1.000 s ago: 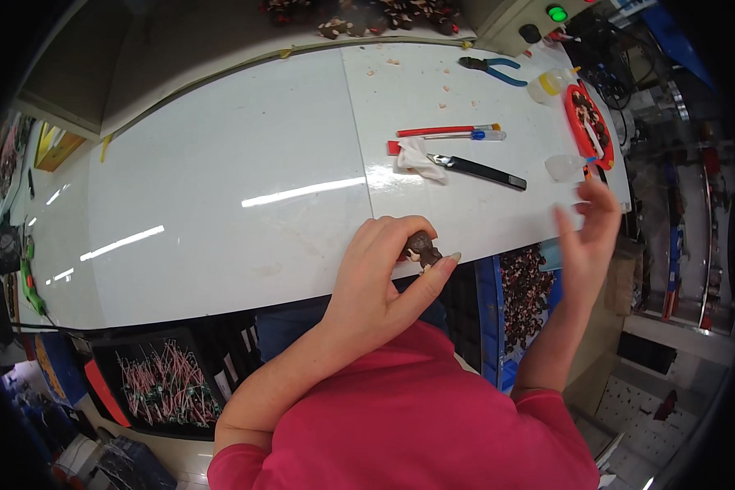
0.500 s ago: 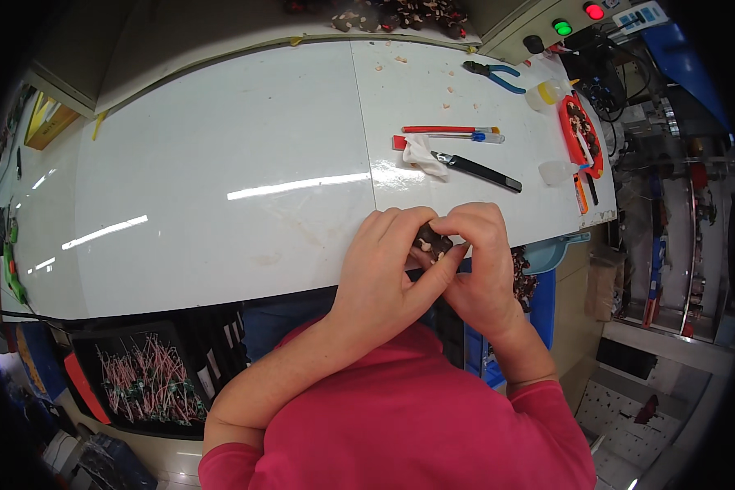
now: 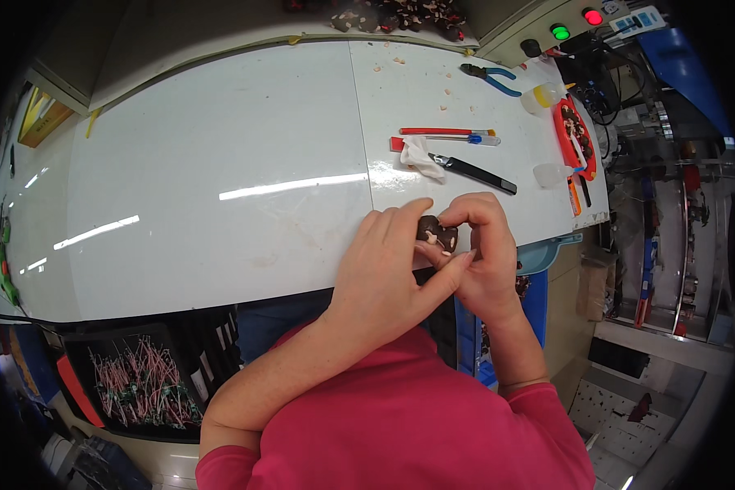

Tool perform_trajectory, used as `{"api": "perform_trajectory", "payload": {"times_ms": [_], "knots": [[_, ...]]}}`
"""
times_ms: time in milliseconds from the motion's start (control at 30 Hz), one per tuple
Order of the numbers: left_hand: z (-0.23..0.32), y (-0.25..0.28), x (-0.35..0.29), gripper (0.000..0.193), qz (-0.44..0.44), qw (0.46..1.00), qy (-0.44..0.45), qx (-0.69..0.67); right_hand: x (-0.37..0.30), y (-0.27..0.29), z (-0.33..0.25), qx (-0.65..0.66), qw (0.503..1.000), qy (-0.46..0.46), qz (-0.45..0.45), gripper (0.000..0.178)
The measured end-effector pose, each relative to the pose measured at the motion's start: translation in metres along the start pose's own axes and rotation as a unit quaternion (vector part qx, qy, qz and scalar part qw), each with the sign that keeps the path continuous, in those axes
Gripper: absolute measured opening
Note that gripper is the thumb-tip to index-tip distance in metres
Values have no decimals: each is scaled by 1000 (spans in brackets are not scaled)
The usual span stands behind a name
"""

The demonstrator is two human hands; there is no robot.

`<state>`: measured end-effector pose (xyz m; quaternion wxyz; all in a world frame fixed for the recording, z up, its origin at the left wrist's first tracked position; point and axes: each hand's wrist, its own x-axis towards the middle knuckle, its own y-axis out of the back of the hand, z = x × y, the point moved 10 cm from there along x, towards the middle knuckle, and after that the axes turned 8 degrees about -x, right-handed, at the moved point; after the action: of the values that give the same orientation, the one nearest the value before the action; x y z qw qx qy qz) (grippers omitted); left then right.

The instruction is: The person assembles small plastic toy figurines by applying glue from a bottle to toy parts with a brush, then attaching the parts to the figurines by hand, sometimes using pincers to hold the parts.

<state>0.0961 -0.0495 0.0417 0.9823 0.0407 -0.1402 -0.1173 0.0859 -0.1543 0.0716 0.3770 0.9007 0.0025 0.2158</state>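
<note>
Just past the front edge of the table (image 3: 294,212), both hands meet around a small dark brown figure with pale pink patches (image 3: 434,232). My left hand (image 3: 376,265) closes on it from the left, thumb stretched below it. Fingers of my right hand (image 3: 488,261) are bent around its right side, with the forefinger at its top. Its underside is hidden by the fingers. Beyond the hands lie a black utility knife (image 3: 480,176), a crumpled white tissue (image 3: 417,153), a red-handled brush (image 3: 441,131) and a pen with a blue cap (image 3: 482,140).
Blue-handled pliers (image 3: 498,78), a yellow-capped bottle (image 3: 539,98) and a red tray (image 3: 560,131) of dark pieces stand at the right. More dark pieces fill a shelf (image 3: 302,20) at the back. A black bin (image 3: 77,359) of pink wires sits lower left.
My fingers have shifted on the dark figure, and more of it now shows between them. My left forefinger has lifted a little. The whole view has moved slightly.
</note>
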Motion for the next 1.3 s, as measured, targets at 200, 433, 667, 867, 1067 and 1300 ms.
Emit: {"api": "perform_trajectory", "payload": {"times_ms": [200,433,667,867,1067,1300], "knots": [[-2,-9,0,35,-35,997,1,70,3,-3,9,34,998,-37,-25,36],[-2,-10,2,35,-52,993,21,107,1,-7,17,46,993,-92,-52,34],[31,10,25,50,-100,979,-85,159,-21,11,51,85,983,-162,15,36],[25,21,122,36,-94,951,-191,224,-27,8,75,180,962,-194,69,38],[16,-59,206,37,-139,971,-171,87,-27,13,79,166,967,-174,88,40],[-76,-169,218,39,-210,853,339,-337,-30,12,74,104,977,-167,78,35]]}}
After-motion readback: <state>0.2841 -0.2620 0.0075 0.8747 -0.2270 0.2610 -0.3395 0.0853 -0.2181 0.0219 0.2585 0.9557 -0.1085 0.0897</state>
